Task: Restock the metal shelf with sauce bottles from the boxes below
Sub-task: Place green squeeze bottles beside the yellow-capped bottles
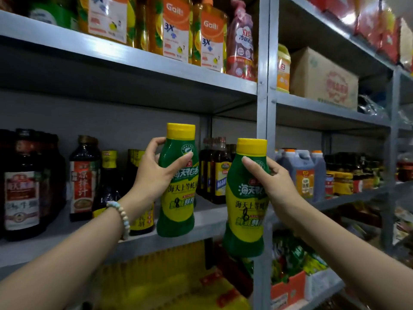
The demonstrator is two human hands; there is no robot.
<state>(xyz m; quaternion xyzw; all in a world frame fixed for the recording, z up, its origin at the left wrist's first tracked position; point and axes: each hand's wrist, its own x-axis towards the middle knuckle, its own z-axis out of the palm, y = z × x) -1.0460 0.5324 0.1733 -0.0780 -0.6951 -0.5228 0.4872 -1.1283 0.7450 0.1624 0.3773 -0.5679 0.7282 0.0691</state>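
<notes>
I hold two green and yellow sauce bottles with yellow caps, both upright. My left hand [154,173] grips the neck of the left bottle [178,198], whose base hangs at the front edge of the middle metal shelf [207,222]. My right hand [274,182] grips the neck of the right bottle [245,211], which is in the air in front of the grey shelf upright [263,97], lower than the shelf board. Dark sauce bottles [83,177] stand on the same shelf to the left, and more dark bottles [218,171] stand behind the gap between them.
Orange detergent bottles [176,30] fill the shelf above. The right bay holds a cardboard box [324,79], jugs [301,173] and jars. Yellow packs [174,276] and an orange box of green packets [288,285] sit below the middle shelf.
</notes>
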